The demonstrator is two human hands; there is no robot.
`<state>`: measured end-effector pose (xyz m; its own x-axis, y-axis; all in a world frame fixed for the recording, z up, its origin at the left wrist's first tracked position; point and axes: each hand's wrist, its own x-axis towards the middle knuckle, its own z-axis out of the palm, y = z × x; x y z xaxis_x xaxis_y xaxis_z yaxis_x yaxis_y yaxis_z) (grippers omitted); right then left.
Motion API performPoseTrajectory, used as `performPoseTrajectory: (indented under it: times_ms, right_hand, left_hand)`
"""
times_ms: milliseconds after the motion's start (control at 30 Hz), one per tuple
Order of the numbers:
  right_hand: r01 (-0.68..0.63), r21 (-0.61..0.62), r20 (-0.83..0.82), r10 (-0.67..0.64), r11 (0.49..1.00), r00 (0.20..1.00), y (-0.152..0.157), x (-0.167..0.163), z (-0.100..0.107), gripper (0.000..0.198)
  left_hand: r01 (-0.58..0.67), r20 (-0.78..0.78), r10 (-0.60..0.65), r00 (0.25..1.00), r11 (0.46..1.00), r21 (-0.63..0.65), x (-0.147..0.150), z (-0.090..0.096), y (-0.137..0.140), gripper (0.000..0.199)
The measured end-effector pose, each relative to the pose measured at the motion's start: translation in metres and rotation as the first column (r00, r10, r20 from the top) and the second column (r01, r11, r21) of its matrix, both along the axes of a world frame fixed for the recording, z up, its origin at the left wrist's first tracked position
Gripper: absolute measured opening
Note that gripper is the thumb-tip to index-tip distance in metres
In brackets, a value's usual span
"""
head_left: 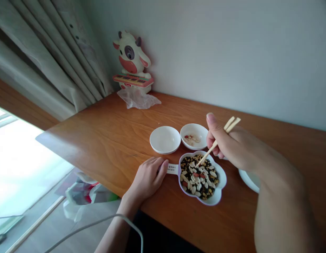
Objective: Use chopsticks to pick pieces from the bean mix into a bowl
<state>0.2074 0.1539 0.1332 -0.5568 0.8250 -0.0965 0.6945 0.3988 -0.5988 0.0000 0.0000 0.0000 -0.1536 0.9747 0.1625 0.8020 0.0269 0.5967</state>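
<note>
I'm watching right grip [227, 144] holding slim wooden chopsticks [215, 144] slanting down-left into pale oval peanuts [199, 187]; left grip [149, 174] is clasping flat handle [173, 169], flower-shaped scoop [217, 199] sitting just right of it.

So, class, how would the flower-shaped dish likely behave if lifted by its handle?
The flower-shaped dish probably won't flex, judging by its smooth, moulded-looking walls. Its peanuts sit beyond the handle, so it may tip outward. Lying loose, they could slide if it tilts.
</note>
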Motion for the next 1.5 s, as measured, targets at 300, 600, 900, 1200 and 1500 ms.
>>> performPoseTrajectory:
  times_ms: [300, 600, 900, 1200, 1500]
  right_hand:
    - [-0.018, 0.051, 0.019, 0.017, 0.999, 1.000, 0.000, -0.013, 0.001, 0.085]
    - [-0.008, 0.114, -0.018, 0.010, 0.993, 1.000, -0.003, -0.015, 0.008, 0.078]
    - [0.032, 0.102, -0.200, -0.011, 0.994, 0.980, 0.003, 0.000, 0.015, 0.072]
    - [0.277, 0.158, -0.589, -0.135, 0.948, 0.797, 0.003, 0.008, 0.032, 0.068]
    - [0.260, 0.147, -0.526, -0.148, 0.954, 0.838, 0.006, 0.011, 0.033, 0.071]
  left_hand:
    - [-0.002, -0.002, 0.002, 1.000, 1.000, -0.006, 0.000, -0.001, 0.000, 0.037]
    - [-0.005, -0.007, 0.005, 1.000, 1.000, -0.010, 0.000, 0.000, 0.000, 0.037]
    - [-0.001, 0.001, 0.001, 1.000, 1.000, -0.030, -0.001, -0.003, 0.000, 0.036]
    - [-0.004, -0.001, 0.004, 1.000, 0.999, -0.037, -0.003, -0.006, 0.000, 0.035]
    - [-0.006, 0.000, 0.006, 1.000, 0.999, -0.039, -0.004, -0.008, -0.001, 0.036]
